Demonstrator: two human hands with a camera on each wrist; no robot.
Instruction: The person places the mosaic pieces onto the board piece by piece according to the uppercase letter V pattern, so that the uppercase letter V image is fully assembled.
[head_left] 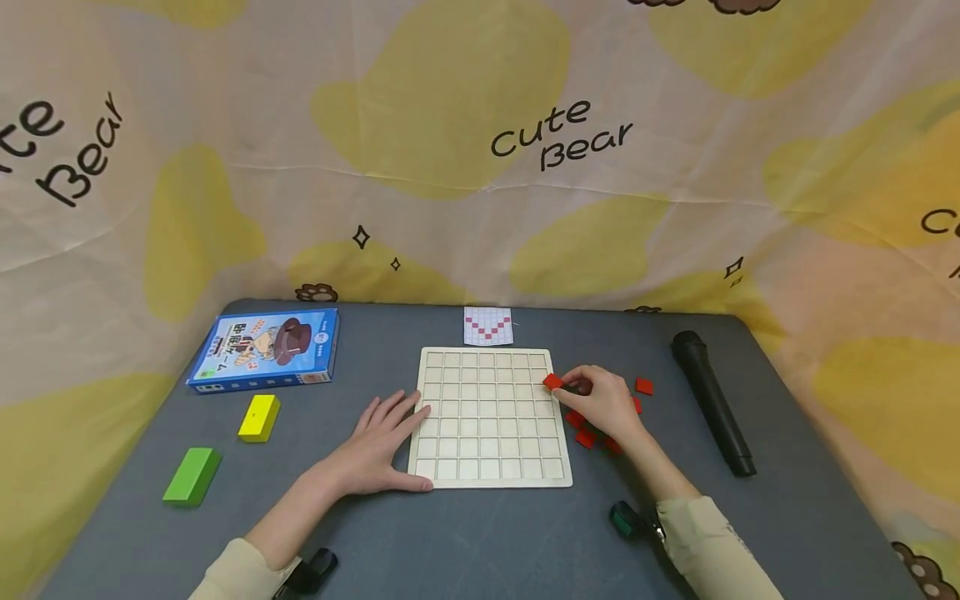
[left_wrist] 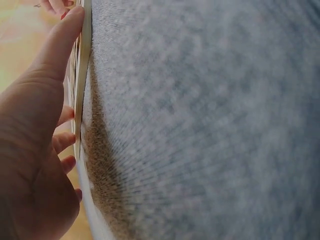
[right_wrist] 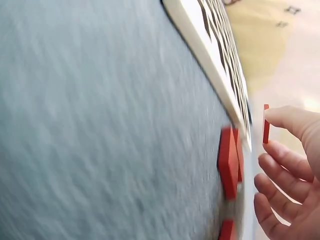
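A pale wooden grid board (head_left: 491, 417) lies flat on the grey table. My left hand (head_left: 378, 450) rests at its left edge, fingers spread and straight, thumb at the near left corner; the left wrist view shows the thumb (left_wrist: 62, 45) along the board's side. My right hand (head_left: 603, 400) pinches a small red square tile (head_left: 552, 381) between thumb and forefinger, over the board's right edge. In the right wrist view the held tile (right_wrist: 266, 124) appears edge-on. Several loose red tiles (head_left: 585, 437) lie under and beside the right hand.
A small pattern card (head_left: 488, 326) with a pink V of squares lies behind the board. At left are a blue box (head_left: 266, 348), a yellow block (head_left: 258, 418) and a green block (head_left: 192, 477). A black microphone-shaped object (head_left: 712, 404) lies at right. A printed cloth hangs behind.
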